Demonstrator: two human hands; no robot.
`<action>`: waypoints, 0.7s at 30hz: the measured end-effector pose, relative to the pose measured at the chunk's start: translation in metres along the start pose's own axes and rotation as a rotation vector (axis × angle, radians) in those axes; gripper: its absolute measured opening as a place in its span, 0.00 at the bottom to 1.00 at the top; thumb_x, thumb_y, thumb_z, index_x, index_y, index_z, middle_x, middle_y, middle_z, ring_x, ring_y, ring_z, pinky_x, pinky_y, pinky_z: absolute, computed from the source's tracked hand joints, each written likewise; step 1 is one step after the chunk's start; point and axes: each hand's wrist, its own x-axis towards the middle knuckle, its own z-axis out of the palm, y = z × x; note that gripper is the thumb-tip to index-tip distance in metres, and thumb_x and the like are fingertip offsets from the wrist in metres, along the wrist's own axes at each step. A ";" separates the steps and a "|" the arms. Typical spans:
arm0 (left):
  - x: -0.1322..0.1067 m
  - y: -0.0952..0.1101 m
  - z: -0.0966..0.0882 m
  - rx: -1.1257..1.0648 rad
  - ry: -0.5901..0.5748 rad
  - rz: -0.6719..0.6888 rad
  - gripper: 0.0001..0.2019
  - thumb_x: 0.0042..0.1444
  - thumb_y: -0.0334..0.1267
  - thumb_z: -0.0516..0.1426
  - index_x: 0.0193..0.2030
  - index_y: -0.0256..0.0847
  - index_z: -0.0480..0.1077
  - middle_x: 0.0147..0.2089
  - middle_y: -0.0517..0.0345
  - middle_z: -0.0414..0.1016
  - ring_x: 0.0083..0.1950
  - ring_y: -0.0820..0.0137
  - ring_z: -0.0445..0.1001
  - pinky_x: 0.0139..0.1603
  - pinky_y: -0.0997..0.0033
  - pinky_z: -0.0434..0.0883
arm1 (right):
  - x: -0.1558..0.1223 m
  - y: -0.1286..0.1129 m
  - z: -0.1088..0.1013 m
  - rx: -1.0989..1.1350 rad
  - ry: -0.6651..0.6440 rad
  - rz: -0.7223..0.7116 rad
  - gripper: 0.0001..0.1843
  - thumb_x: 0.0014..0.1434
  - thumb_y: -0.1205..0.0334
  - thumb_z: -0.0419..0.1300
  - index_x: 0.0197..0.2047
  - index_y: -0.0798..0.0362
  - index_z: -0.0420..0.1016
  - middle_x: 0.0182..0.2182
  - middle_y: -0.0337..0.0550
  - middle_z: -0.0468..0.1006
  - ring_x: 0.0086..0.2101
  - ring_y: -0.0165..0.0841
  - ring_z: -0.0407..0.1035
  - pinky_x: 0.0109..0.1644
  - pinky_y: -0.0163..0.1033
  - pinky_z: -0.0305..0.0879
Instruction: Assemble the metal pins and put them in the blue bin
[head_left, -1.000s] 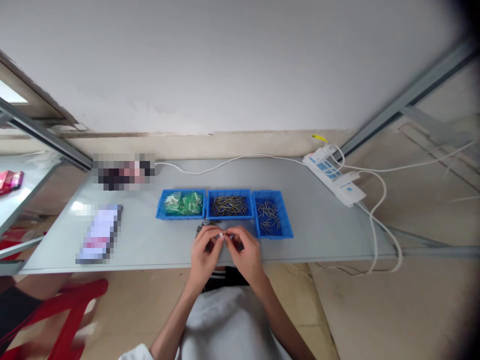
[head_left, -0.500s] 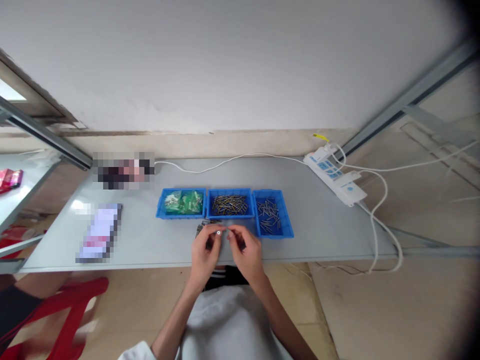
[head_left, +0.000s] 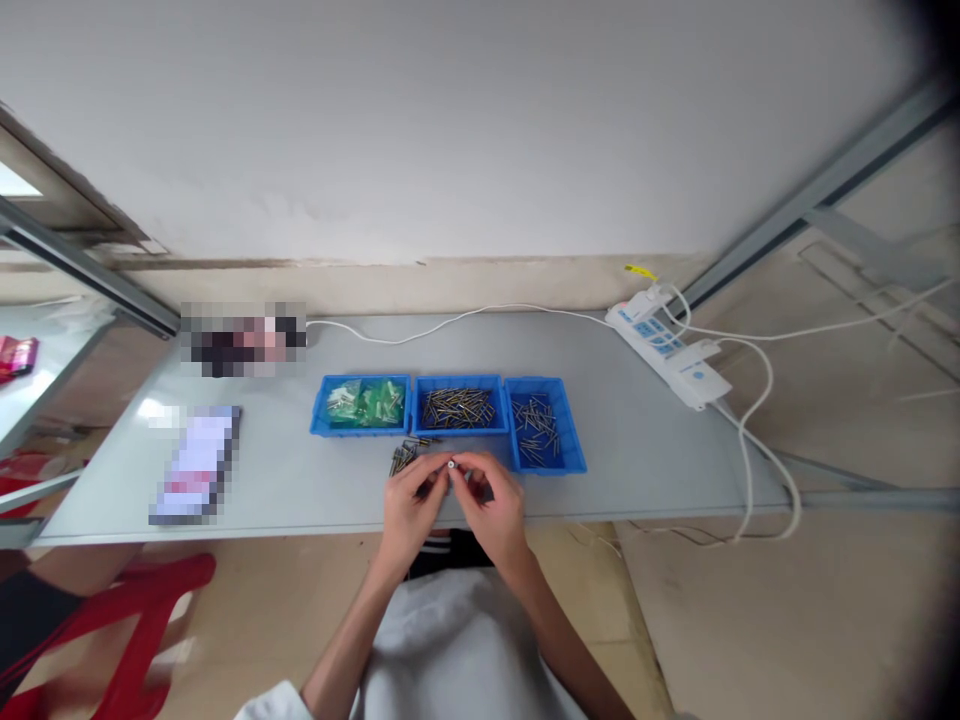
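Observation:
My left hand (head_left: 411, 507) and my right hand (head_left: 495, 505) meet fingertip to fingertip above the table's front part. Between them shows a small white round-ended piece (head_left: 451, 464) with a dark centre, pinched by the left thumb and fingers. My right thumb and fingers are also closed in a pinch against it; anything else in them is hidden. Just behind my left hand lies a small pile of metal pins or screws (head_left: 403, 458). Beyond it stand a blue bin (head_left: 321, 424) with bagged green and white pieces, a middle blue bin (head_left: 457, 434) of thin metal pieces, and a right blue bin (head_left: 568, 440) with fewer.
A blurred-out phone-like object (head_left: 196, 462) lies on the grey table (head_left: 285, 500) at left, another blurred object (head_left: 244, 345) behind it. A white power strip (head_left: 667, 355) with cables occupies the right. Below left are a red stool (head_left: 142, 620) and another person's leg (head_left: 82, 580).
The white piece has moved slightly right with my left fingertips, and the gap between the two hands' fingertips has closed. The bins and the pile stay put.

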 end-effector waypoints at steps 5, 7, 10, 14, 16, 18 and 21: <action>-0.001 0.003 0.000 -0.030 -0.026 0.006 0.10 0.69 0.34 0.61 0.51 0.43 0.84 0.46 0.51 0.89 0.34 0.69 0.83 0.38 0.73 0.79 | 0.003 -0.016 -0.009 -0.056 -0.010 -0.034 0.05 0.73 0.65 0.62 0.45 0.49 0.80 0.31 0.37 0.81 0.25 0.28 0.69 0.32 0.34 0.71; -0.002 0.004 0.000 -0.033 -0.009 -0.040 0.11 0.70 0.37 0.61 0.55 0.43 0.83 0.48 0.51 0.89 0.31 0.71 0.79 0.35 0.73 0.77 | 0.007 -0.020 -0.020 -0.112 0.034 -0.048 0.05 0.74 0.65 0.62 0.46 0.49 0.80 0.31 0.37 0.81 0.24 0.27 0.68 0.32 0.33 0.69; -0.005 0.005 -0.001 -0.022 0.062 -0.117 0.11 0.73 0.41 0.59 0.53 0.42 0.83 0.44 0.52 0.88 0.28 0.72 0.75 0.34 0.73 0.74 | 0.021 -0.020 -0.048 -0.269 0.169 -0.030 0.04 0.74 0.64 0.63 0.47 0.49 0.81 0.32 0.37 0.82 0.24 0.26 0.67 0.32 0.34 0.68; -0.010 0.002 -0.002 -0.056 0.129 -0.185 0.14 0.75 0.45 0.57 0.47 0.42 0.83 0.41 0.53 0.86 0.29 0.71 0.74 0.33 0.72 0.72 | 0.041 -0.016 -0.084 -0.529 0.267 0.048 0.07 0.73 0.60 0.65 0.51 0.50 0.82 0.33 0.37 0.81 0.23 0.27 0.65 0.34 0.36 0.67; -0.012 0.001 -0.001 -0.087 0.173 -0.205 0.14 0.75 0.47 0.58 0.47 0.42 0.83 0.40 0.53 0.85 0.30 0.70 0.74 0.32 0.73 0.72 | 0.040 -0.016 -0.086 -0.548 0.252 0.034 0.08 0.73 0.59 0.64 0.52 0.50 0.82 0.33 0.37 0.81 0.24 0.28 0.65 0.35 0.37 0.67; -0.013 0.001 -0.001 -0.123 0.221 -0.224 0.15 0.74 0.48 0.58 0.46 0.42 0.82 0.38 0.54 0.84 0.29 0.71 0.74 0.31 0.73 0.71 | 0.032 -0.018 -0.074 -0.487 0.180 0.000 0.08 0.75 0.60 0.63 0.52 0.50 0.82 0.34 0.38 0.81 0.24 0.28 0.67 0.34 0.36 0.67; -0.013 0.003 0.000 -0.195 0.289 -0.259 0.15 0.74 0.50 0.59 0.45 0.41 0.81 0.35 0.56 0.82 0.27 0.73 0.72 0.30 0.75 0.71 | 0.016 -0.019 -0.040 -0.387 -0.103 -0.052 0.09 0.76 0.62 0.58 0.52 0.48 0.81 0.35 0.40 0.82 0.29 0.31 0.75 0.35 0.35 0.68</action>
